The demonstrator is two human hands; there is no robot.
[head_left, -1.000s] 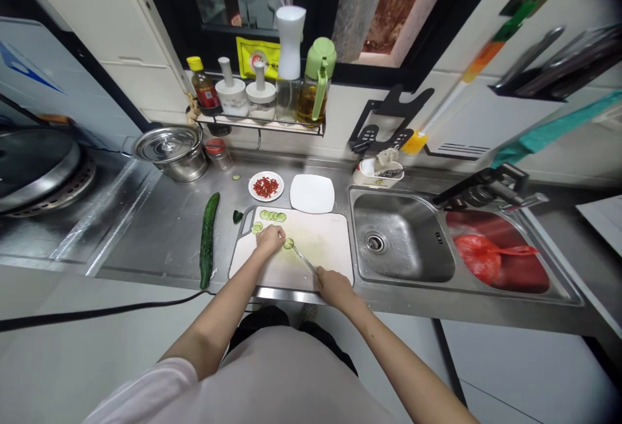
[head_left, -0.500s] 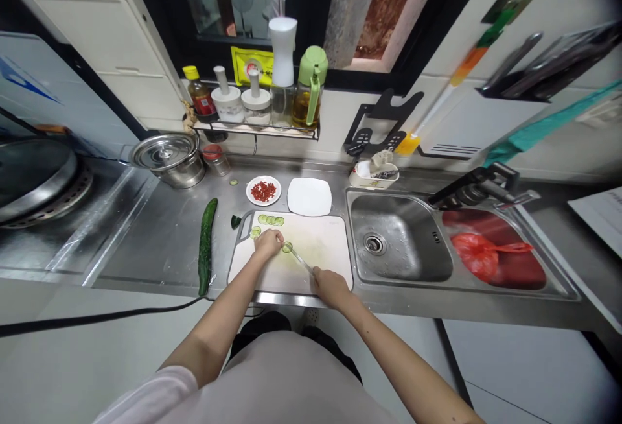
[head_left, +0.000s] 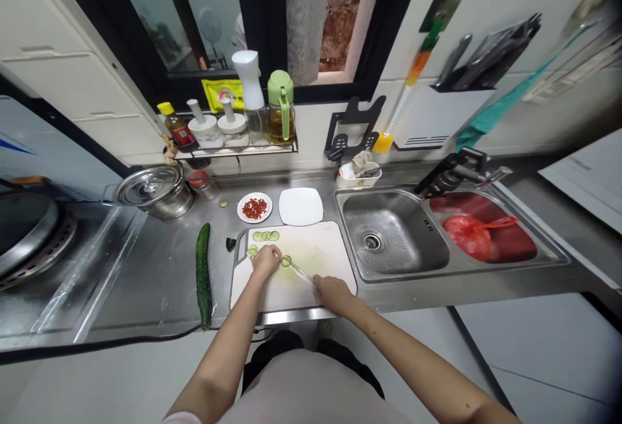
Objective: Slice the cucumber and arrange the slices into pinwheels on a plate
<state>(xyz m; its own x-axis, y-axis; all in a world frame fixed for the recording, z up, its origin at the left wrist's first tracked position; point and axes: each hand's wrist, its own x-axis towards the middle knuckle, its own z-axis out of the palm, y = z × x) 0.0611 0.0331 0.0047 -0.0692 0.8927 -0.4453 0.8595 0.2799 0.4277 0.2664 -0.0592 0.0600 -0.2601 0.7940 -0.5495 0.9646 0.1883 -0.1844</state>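
My right hand (head_left: 335,295) is closed round a knife (head_left: 302,272), whose thin blade slants up and left over the white cutting board (head_left: 321,249). At the blade's tip a round cucumber slice (head_left: 286,260) shows. My left hand (head_left: 266,260) is just left of that slice, its fingers curled together in a pinch; whatever may be in them is hidden. Beside its knuckles lies another cucumber slice (head_left: 252,251). A row of overlapping cucumber slices (head_left: 265,236) lies along the board's upper left. Left of the board a whole cucumber (head_left: 203,275) rests on the steel counter.
Behind the board are a plate of chopped red pieces (head_left: 255,208) and a white plate (head_left: 300,207). A dark green cucumber end (head_left: 230,243) lies by the board's handle. To the right is a sink (head_left: 398,236); a lidded pot (head_left: 158,194) stands left.
The camera view has shifted and turned a little, so the whole scene sits differently. Both hands, the knife and the slices keep nearly the same places on the board.
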